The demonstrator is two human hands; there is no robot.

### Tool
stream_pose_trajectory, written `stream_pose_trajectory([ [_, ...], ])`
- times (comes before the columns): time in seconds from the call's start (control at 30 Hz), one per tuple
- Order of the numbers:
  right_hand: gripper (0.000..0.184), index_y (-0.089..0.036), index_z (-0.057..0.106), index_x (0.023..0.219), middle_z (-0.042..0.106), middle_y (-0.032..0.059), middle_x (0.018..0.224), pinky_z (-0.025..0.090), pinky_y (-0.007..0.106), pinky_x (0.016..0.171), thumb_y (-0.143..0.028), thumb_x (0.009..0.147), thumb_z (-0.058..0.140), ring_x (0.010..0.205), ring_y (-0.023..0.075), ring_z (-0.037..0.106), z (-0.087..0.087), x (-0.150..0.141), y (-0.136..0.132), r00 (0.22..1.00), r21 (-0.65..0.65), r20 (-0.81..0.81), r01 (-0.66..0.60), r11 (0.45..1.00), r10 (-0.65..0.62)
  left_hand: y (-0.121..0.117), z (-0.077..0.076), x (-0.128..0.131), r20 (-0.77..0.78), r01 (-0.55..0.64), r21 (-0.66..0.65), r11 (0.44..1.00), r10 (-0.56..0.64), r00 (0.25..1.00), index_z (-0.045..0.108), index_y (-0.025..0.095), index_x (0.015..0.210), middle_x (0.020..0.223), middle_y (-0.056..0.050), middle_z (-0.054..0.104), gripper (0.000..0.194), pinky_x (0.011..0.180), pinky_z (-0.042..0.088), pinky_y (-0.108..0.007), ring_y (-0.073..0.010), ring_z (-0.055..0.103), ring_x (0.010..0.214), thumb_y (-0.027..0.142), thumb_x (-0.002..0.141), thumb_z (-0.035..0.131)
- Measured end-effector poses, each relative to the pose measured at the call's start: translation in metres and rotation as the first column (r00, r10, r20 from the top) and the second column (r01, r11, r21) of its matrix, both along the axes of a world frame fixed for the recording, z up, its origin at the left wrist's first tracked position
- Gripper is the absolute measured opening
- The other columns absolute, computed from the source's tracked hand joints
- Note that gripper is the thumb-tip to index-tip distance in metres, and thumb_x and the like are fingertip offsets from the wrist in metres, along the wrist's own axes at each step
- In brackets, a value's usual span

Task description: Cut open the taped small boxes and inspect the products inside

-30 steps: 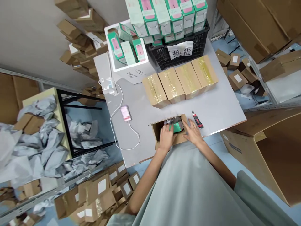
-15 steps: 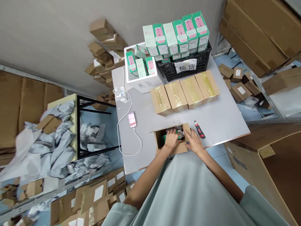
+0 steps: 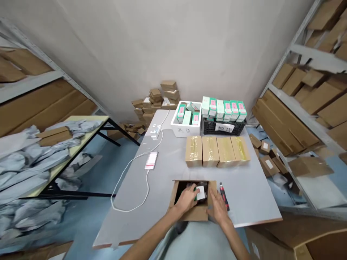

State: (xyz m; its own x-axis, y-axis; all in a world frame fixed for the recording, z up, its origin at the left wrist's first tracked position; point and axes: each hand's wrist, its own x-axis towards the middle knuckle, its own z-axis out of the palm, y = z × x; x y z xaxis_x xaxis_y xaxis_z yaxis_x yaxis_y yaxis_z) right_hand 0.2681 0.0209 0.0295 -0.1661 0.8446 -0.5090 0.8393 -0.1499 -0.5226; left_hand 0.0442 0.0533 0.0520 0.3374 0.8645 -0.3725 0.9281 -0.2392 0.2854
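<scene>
An open cardboard carton (image 3: 195, 215) sits at the table's near edge, flaps folded out. Reaching into it, my left hand (image 3: 187, 199) has its fingers closed on a small green and white product box (image 3: 200, 193), whose white end faces up. Dark wrapping lies around that box, and its lower part is hidden in the carton. My right hand (image 3: 219, 208) grips the carton's right side, fingers along the flap and thumb near the front corner. Just right of that hand lies a red and black utility knife (image 3: 224, 196).
Taped brown cartons (image 3: 217, 151) stand in a row beyond. Behind them are a white foam bin (image 3: 187, 130) and a black crate (image 3: 237, 129) holding green and white boxes. A white cable (image 3: 130, 210) and phone (image 3: 151, 160) lie left. Shelves flank the table.
The view has tilted up, showing more wall and shelving. My left hand has raised the small box so its white end shows at the carton's opening. My right hand stays at the carton's right side.
</scene>
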Motion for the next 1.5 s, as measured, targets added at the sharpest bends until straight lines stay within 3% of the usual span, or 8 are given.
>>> stream_pose_trajectory([
  [0.2,0.108,-0.028,0.065,0.172,0.044,0.0173,0.19,0.033,0.061,0.146,-0.022,0.068,0.091,0.181,0.0476,0.03,0.004,-0.007,0.005,0.989,0.093,-0.126,0.087,0.992,-0.075,-0.022,0.029,-0.042,0.503,-0.25,0.088,0.964,0.173,0.847,0.078,0.033,0.113,0.139,-0.005,0.076,0.041,0.105,0.065,-0.043,-0.0325,0.082,0.119,0.015,0.077,0.08],
  [0.33,0.085,-0.039,0.084,0.147,0.062,0.0113,0.177,0.038,0.067,0.143,-0.03,0.064,0.097,0.173,0.0502,0.047,0.02,-0.021,0.018,0.948,0.227,-0.308,0.151,0.962,-0.076,-0.016,0.073,-0.06,0.735,-0.382,0.06,0.922,0.219,0.642,0.08,0.031,0.105,0.132,-0.006,0.081,0.034,0.104,0.066,-0.04,-0.0319,0.082,0.119,0.024,0.072,0.085],
  [0.57,0.083,-0.037,0.086,0.141,0.085,0.0119,0.146,0.059,0.068,0.124,-0.08,0.072,0.099,0.14,0.0492,0.079,0.072,-0.072,0.032,0.456,0.08,-0.89,0.167,0.983,-0.005,0.015,0.161,-0.108,0.902,-0.453,-0.153,0.878,0.311,0.299,0.082,0.025,0.1,0.112,-0.011,0.088,0.042,0.101,0.069,-0.045,-0.0353,0.085,0.109,0.047,0.067,0.095],
  [0.8,0.138,-0.032,0.069,0.168,0.07,0.0154,0.169,0.066,0.055,0.113,-0.057,0.043,0.121,0.145,0.045,0.073,0.106,-0.122,0.013,0.298,-0.036,-0.952,0.128,0.991,-0.073,0.022,0.224,-0.161,0.929,-0.591,-0.226,0.774,0.353,0.107,0.087,0.021,0.104,0.111,-0.014,0.087,0.073,0.094,0.071,-0.043,-0.0369,0.083,0.109,0.076,0.058,0.101],
  [1.03,0.101,-0.027,0.087,0.146,0.089,0.0085,0.122,0.073,0.046,0.091,-0.055,0.054,0.116,0.099,0.032,0.082,0.133,-0.165,-0.015,0.304,0.032,-0.949,0.353,0.935,-0.082,0.011,0.24,-0.186,0.894,-0.571,-0.41,0.711,0.437,-0.098,0.082,0.018,0.103,0.104,-0.014,0.084,0.084,0.085,0.07,-0.038,-0.0314,0.082,0.099,0.075,0.046,0.108],
  [1.17,0.072,-0.026,0.093,0.135,0.086,0.0113,0.133,0.071,0.036,0.071,-0.047,0.068,0.109,0.075,0.0209,0.077,0.147,-0.174,-0.024,0.397,0.201,-0.918,0.459,0.866,0.002,0.013,0.245,-0.191,0.907,-0.574,-0.4,0.714,0.4,-0.134,0.081,0.018,0.099,0.1,-0.012,0.084,0.081,0.08,0.069,-0.036,-0.0271,0.081,0.091,0.069,0.044,0.111],
  [1.33,0.068,-0.023,0.085,0.145,0.079,0.018,0.147,0.075,0.04,0.09,-0.053,0.086,0.099,0.106,0.0298,0.085,0.161,-0.18,-0.033,0.398,0.311,-0.914,0.57,0.761,0.076,0.032,0.255,-0.183,0.924,-0.575,-0.375,0.727,0.346,-0.165,0.081,0.018,0.099,0.094,-0.01,0.083,0.082,0.077,0.07,-0.036,-0.0252,0.08,0.085,0.07,0.042,0.111],
  [1.5,0.089,-0.024,0.072,0.164,0.075,0.0189,0.151,0.073,0.042,0.098,-0.048,0.083,0.1,0.118,0.0319,0.08,0.178,-0.177,-0.034,0.624,0.506,-0.781,0.612,0.608,0.02,0.054,0.262,-0.154,0.961,-0.642,-0.237,0.729,0.272,-0.046,0.08,0.019,0.095,0.088,-0.007,0.08,0.08,0.07,0.065,-0.031,-0.0244,0.077,0.084,0.072,0.043,0.108],
])
